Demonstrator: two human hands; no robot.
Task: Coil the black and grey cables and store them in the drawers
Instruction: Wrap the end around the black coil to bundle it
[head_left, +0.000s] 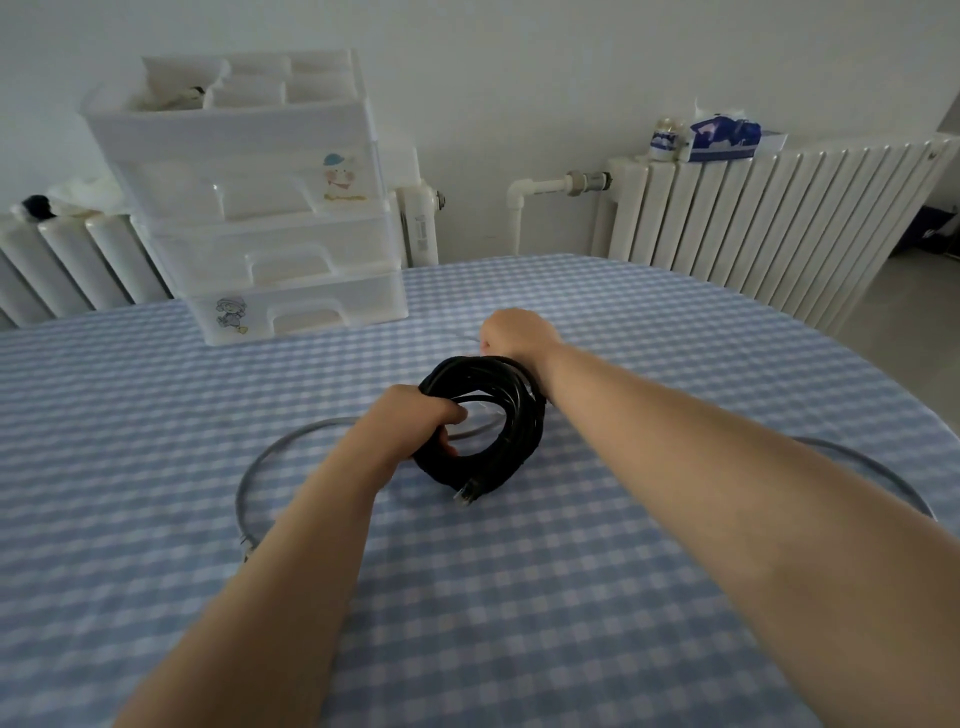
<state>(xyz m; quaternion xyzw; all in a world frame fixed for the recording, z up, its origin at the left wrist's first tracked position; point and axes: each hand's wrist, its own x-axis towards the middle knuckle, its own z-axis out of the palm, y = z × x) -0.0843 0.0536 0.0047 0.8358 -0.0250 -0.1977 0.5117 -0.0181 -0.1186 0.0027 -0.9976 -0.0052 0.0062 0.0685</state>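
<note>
I see two bare forearms entering from the bottom edge, no sleeves in view on either. Left hand (415, 423) and right hand (514, 332): no gloves, rings, watch or wristband visible. Fingers (451, 413) bare. No markings noted on either arm.

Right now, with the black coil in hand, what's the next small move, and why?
Probably carry the black coil to the drawers and open one. The left hand grips the coil, which looks fully wound, its plug hanging loose. The right hand, curled just beyond it, could let go and pull a handle. All drawer fronts look shut, and the grey cable lies uncoiled.
</note>
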